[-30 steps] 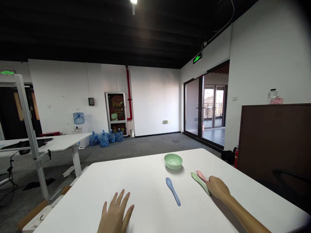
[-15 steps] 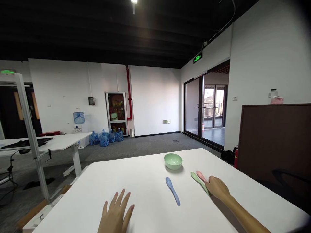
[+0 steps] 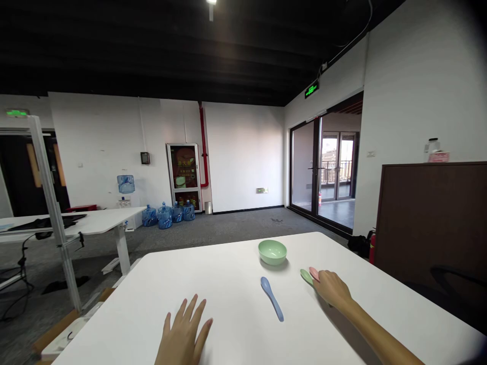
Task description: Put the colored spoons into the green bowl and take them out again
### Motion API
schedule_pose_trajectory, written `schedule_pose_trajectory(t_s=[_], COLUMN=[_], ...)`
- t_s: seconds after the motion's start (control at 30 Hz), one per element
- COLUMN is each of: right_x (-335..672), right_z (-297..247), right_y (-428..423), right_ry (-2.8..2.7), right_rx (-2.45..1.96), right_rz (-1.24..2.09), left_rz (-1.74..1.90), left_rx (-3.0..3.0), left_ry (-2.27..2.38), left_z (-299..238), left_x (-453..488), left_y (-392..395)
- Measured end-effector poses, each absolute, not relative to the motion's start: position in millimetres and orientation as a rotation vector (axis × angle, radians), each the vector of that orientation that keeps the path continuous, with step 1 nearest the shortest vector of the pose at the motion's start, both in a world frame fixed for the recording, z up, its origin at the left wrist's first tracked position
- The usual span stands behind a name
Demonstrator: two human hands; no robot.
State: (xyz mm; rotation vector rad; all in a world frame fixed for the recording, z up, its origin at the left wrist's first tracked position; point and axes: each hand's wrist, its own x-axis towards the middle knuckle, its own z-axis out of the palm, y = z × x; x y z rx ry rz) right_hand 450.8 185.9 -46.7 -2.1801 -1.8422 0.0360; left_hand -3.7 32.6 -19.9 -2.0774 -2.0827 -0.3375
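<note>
My right hand [image 3: 334,289] is closed at the neck of a pink spoon [image 3: 314,273], covering its handle. Beside it lies a green spoon [image 3: 306,277]; its handle runs under my fingers and is mostly hidden. My fingertips are close to both spoons, and the exact contact is hard to see. A blue spoon [image 3: 272,299] rests on the white table [image 3: 228,284], left of the other two. Behind the spoons stands a light green bowl [image 3: 273,252], upright, with nothing visible inside. Toward the near left, my left hand [image 3: 184,329] is spread open over the tabletop, holding nothing.
A brown cabinet [image 3: 429,218] stands beyond the table's right side. To the left are a metal post [image 3: 49,203] and another white desk [image 3: 110,219]. Several blue water bottles [image 3: 165,216] stand on the floor at the back.
My right hand has slid forward and left along the pink spoon toward its bowl end, covering more of both spoons. The spoons stay in place, and my left hand is nearly still.
</note>
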Motion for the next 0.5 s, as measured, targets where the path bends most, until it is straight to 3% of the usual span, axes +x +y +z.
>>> schedule_pose_trajectory(t_s=[0.5], right_x=[425.1], right_z=[-48.4], right_y=[183.9], right_ry=[-1.883], right_rx=[-2.159], right_rz=[0.102], left_rz=[-0.383], left_rx=[-2.079], left_ry=[-2.061], left_z=[-20.8], left_x=[-6.4], left_y=[31.7])
